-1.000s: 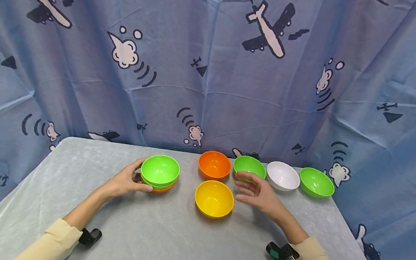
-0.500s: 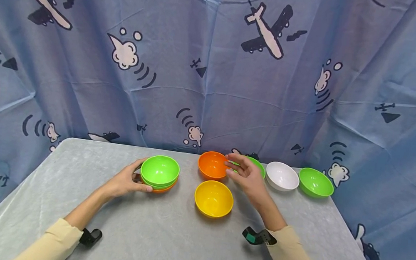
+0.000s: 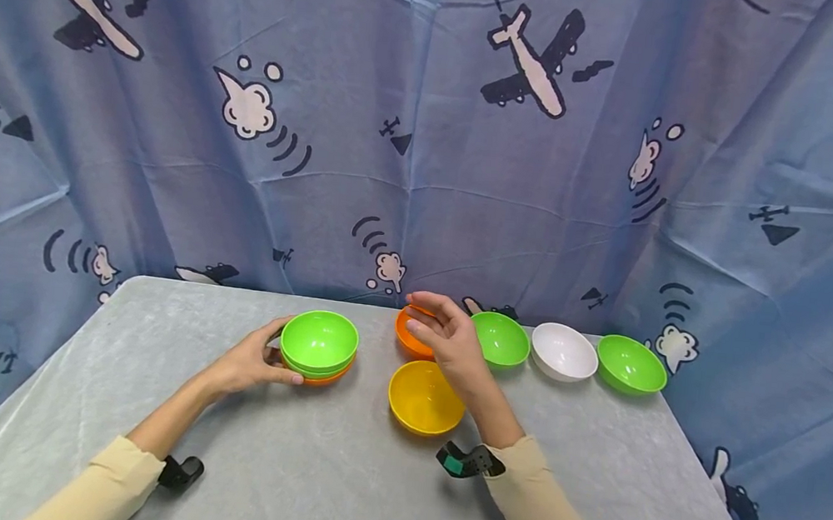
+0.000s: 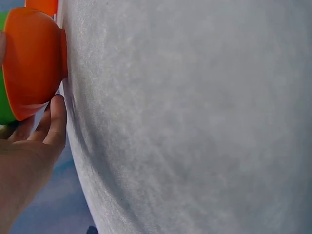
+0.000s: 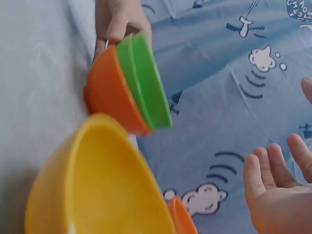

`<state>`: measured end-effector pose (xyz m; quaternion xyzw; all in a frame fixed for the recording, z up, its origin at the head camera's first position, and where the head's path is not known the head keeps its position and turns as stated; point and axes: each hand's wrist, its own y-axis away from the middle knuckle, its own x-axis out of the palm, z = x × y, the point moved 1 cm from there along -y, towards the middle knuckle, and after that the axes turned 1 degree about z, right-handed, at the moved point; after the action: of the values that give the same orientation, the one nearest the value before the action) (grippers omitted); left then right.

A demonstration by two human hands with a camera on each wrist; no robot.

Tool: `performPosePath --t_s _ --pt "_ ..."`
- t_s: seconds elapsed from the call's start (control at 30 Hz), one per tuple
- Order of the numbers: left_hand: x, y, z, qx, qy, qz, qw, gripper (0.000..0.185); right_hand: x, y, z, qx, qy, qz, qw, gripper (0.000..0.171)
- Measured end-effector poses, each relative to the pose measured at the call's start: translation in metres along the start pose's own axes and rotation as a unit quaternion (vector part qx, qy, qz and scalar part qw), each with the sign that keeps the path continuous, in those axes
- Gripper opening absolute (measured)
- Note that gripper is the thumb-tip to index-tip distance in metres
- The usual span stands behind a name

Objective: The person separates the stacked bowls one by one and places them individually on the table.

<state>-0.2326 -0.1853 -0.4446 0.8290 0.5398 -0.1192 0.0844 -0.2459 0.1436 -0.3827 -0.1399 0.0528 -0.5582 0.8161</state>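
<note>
On the left half of the table, my left hand (image 3: 248, 361) grips a stack of bowls, thumb at the near side and fingers round the far left. Two green bowls (image 3: 320, 341) nest inside an orange bowl (image 4: 34, 63), which is lowest in the stack. My right hand (image 3: 451, 349) hovers with fingers loosely extended, holding nothing. Behind it, partly hidden, is another orange bowl (image 3: 409, 336). A yellow bowl (image 3: 421, 403) stands nearer, just below the right hand and wrist. In the right wrist view the right hand (image 5: 280, 195) appears apart from every bowl.
Right of the orange bowl, along the back of the table (image 3: 276, 464), stand a green bowl (image 3: 501, 340), a white bowl (image 3: 564, 353) and another green bowl (image 3: 631, 365). A blue patterned curtain (image 3: 325, 117) hangs behind the table.
My right hand has moved left, from beside the yellow bowl, past the green bowl, to over the back orange bowl. The left hand and its stack have stayed in place.
</note>
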Motion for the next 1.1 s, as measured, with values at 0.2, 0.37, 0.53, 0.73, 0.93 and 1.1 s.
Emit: performPosePath --t_s 0.2,0.37,0.53,0.73,0.93,1.1 --pt "0.000 0.000 0.000 0.002 0.000 0.000 1.0000 0.103 0.024 -0.008 -0.003 -0.013 -0.021 -0.001 1.000 0.044" --pt "0.001 0.000 -0.001 -0.003 0.003 0.000 1.0000 0.104 0.046 -0.010 -0.009 -0.011 -0.040 0.007 0.999 0.047" --pt "0.001 0.001 -0.002 -0.005 -0.005 -0.001 1.0000 0.104 0.066 -0.010 -0.012 -0.004 -0.006 0.005 1.000 0.050" --pt "0.002 0.002 -0.003 -0.001 -0.008 -0.001 1.0000 0.102 0.087 -0.008 -0.014 0.005 0.036 -0.003 0.999 0.054" --pt "0.002 0.003 -0.004 0.000 -0.004 0.002 1.0000 0.101 0.104 -0.005 -0.026 -0.015 0.099 -0.046 0.994 0.063" --pt "0.003 0.003 -0.004 0.001 -0.005 0.000 1.0000 0.100 0.108 -0.003 -0.038 -0.012 0.134 -0.091 0.987 0.066"
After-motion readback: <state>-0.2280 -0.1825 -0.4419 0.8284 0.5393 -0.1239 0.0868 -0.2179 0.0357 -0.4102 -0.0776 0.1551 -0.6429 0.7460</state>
